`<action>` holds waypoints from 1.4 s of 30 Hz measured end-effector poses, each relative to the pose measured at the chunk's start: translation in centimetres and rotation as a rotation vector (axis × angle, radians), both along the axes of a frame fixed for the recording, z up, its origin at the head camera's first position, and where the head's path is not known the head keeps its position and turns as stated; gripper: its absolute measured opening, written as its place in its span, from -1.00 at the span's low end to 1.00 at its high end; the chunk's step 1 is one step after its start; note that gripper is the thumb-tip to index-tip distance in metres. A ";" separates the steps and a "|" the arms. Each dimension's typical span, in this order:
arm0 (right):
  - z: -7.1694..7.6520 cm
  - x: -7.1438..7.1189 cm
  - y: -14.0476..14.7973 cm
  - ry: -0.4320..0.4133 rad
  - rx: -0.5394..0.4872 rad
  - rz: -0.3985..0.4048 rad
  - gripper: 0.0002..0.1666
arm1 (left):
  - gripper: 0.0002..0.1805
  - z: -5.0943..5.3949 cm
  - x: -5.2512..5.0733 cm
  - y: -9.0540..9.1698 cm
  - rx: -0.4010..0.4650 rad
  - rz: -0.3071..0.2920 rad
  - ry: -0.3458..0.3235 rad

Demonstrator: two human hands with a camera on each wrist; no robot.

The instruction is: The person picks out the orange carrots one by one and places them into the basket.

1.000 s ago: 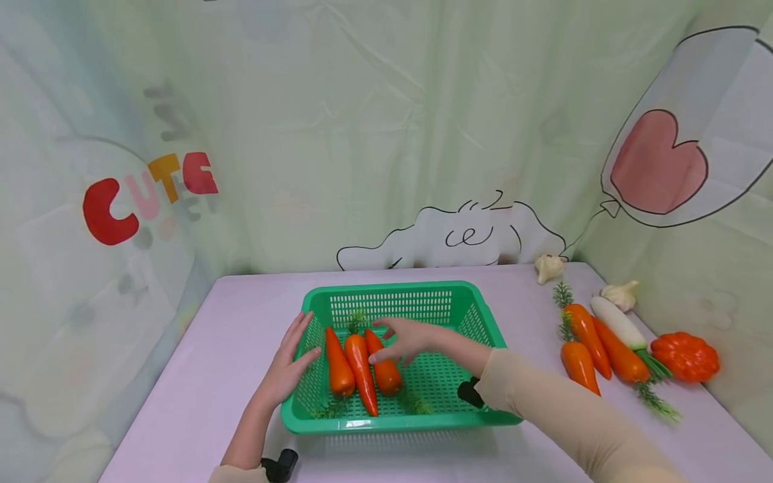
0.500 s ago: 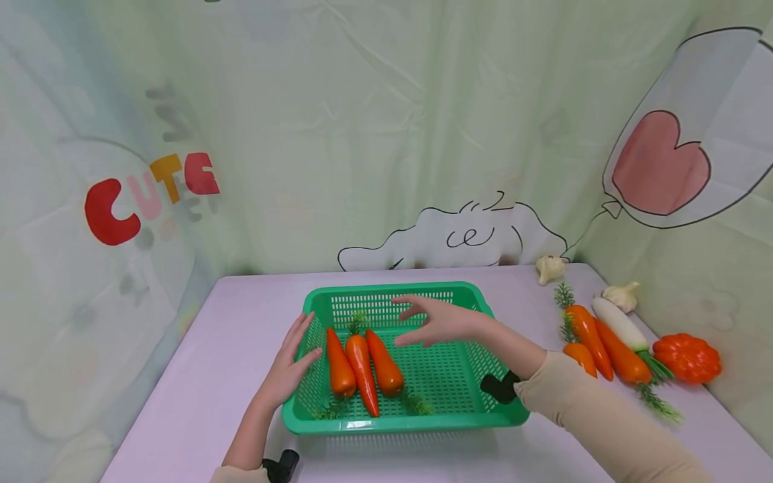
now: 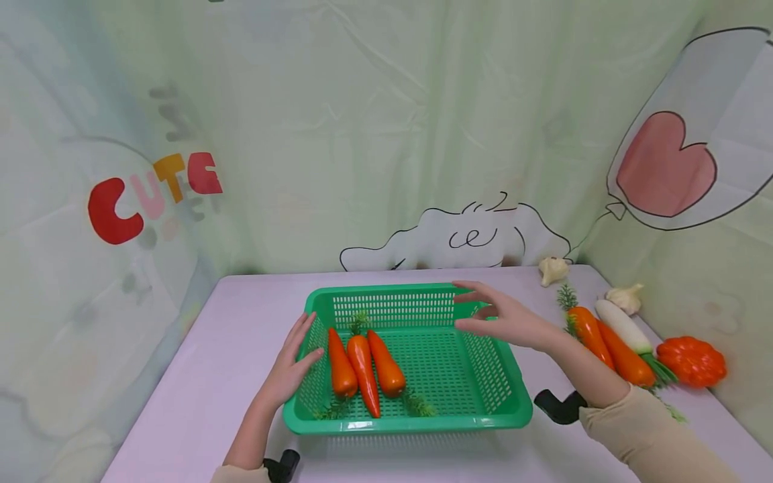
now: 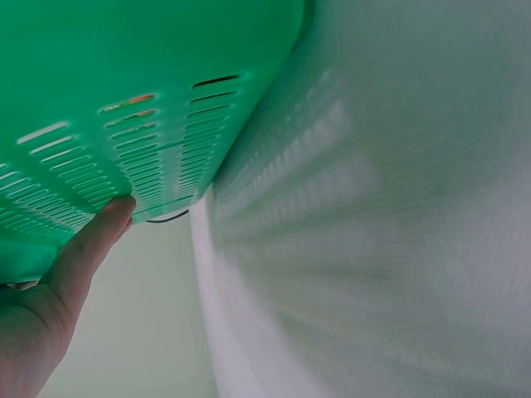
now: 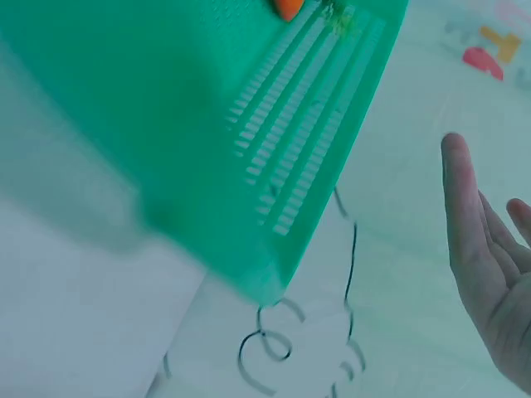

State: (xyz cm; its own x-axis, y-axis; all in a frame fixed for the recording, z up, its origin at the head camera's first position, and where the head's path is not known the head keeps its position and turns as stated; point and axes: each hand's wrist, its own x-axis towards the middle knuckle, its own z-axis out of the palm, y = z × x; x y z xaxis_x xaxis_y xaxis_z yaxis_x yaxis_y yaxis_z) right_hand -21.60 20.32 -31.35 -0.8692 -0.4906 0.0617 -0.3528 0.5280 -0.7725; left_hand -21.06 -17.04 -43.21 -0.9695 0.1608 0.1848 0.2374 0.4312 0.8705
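Three orange carrots lie side by side in the left half of a green basket: a left carrot, a middle one and a right one. My left hand is at the basket's left side, fingers extended; in the left wrist view the thumb of that hand lies against the slotted wall. Over the basket's back right corner is my right hand, fingers spread and holding nothing. The right wrist view shows this hand apart from the basket.
On the table's right side lie more carrots, a white radish, a red ribbed vegetable and two garlic bulbs, one at the back and one beside the radish. A printed curtain stands behind.
My right hand has moved from the rightmost carrot in the basket up and to the right, over the basket's back right corner. The left hand and basket carrots look much the same.
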 end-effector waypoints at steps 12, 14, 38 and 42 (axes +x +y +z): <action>-1.6 1.2 4.1 0.194 -0.012 -0.219 -0.26 | -0.30 0.0 -0.1 0.1 -0.003 0.002 -0.001; -2.0 1.4 4.7 0.225 -0.018 -0.250 -0.27 | -0.30 -0.1 -0.1 0.1 -0.002 0.002 0.004; -6.9 2.9 13.3 0.262 0.067 -0.454 -0.24 | -0.31 -0.4 -0.2 0.1 0.005 -0.006 0.015; -7.5 3.0 14.3 0.243 0.098 -0.479 -0.22 | -0.30 -0.3 -0.1 0.0 -0.001 -0.006 0.016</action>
State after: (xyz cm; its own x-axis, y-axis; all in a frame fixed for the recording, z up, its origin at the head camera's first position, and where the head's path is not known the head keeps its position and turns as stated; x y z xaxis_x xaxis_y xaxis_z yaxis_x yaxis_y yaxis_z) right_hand -18.64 34.60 -38.85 -0.9633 -0.0563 0.2623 -0.2169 0.7388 -0.6381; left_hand -21.21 -17.01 -43.52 -0.9655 0.1666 0.2000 0.2537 0.4307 0.8661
